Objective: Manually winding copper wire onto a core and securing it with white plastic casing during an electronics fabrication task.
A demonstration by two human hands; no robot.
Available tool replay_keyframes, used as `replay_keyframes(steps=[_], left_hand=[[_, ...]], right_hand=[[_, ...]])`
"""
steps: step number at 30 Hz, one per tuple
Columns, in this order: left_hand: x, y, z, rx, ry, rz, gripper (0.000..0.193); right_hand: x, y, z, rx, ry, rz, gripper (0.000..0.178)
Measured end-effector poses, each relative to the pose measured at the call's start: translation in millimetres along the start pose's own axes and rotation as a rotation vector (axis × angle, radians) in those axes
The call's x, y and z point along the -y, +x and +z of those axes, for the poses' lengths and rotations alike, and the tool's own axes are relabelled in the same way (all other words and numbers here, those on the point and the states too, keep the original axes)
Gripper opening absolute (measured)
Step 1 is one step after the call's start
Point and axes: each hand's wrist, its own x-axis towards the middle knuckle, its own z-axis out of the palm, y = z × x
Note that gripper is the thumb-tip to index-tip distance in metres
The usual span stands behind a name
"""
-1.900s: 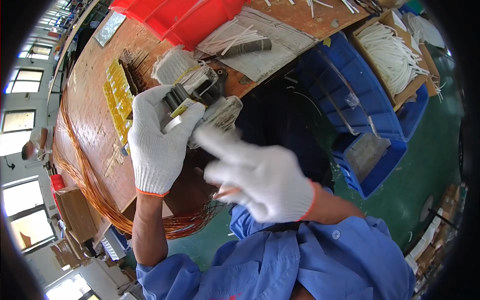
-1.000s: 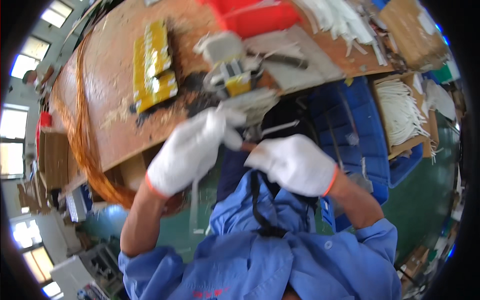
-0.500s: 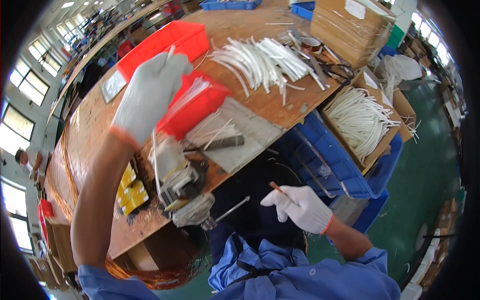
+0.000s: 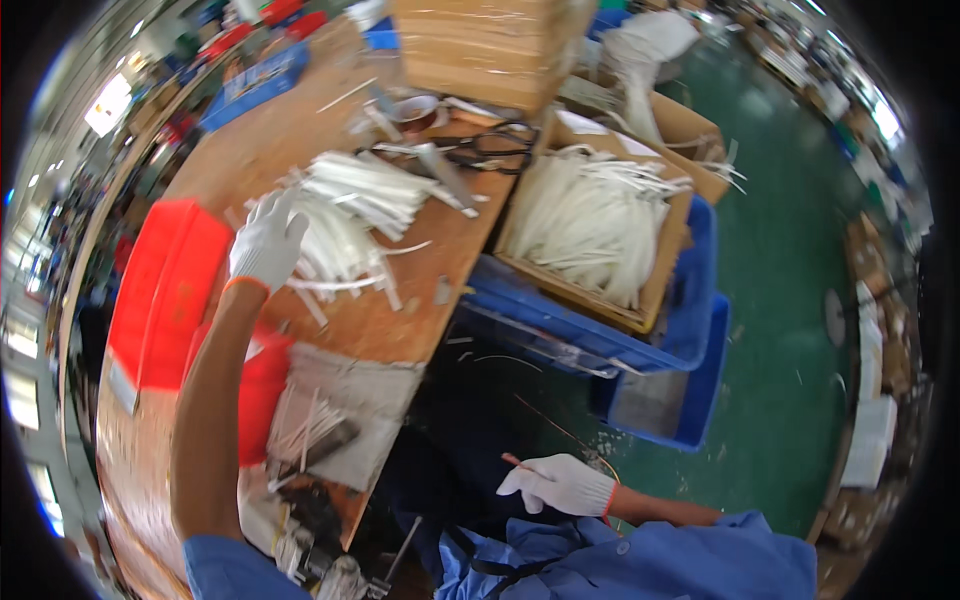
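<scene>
My left hand (image 4: 268,242), in a white knitted glove, is stretched over the table at the near left edge of a loose pile of white tubes (image 4: 335,235). Its fingers look apart, and nothing shows between them, though motion blurs them a little. Low in front of my body, my gloved right hand (image 4: 560,484) is closed on a copper wire (image 4: 511,459), whose short end sticks out past the thumb and forefinger. Beside my left forearm stand a red bin (image 4: 165,300) and a smaller red bin (image 4: 264,390), partly hidden by the arm.
A small machine (image 4: 315,530) sits at the table's near edge. Scissors (image 4: 505,145) and a tape roll (image 4: 417,112) lie beyond the tubes, before a large carton (image 4: 470,55). At right, an open carton (image 4: 520,225) of white tubes rests in a blue crate (image 4: 640,350).
My left hand has gone from above the red bins to the tube pile, and its fingers have opened. The view has swung right. My right hand keeps its hold on the copper wire.
</scene>
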Motion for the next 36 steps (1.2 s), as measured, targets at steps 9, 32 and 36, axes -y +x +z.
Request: replay_keyframes(steps=[9,32,36], left_hand=[[-64,22,27,-0.029,-0.099,0.153,0.059],[-662,386,170,0.368,-0.398,0.706,0.085],[-737,434,249,0.487,-0.137,0.739,0.105]], right_hand=[[-57,-78,-44,-0.469,0.293,-0.064,0.031],[-111,-20,-306,-1.079,-0.450,-0.225,0.040],[-108,-22,-318,-0.975,-0.494,-0.156,0.041]])
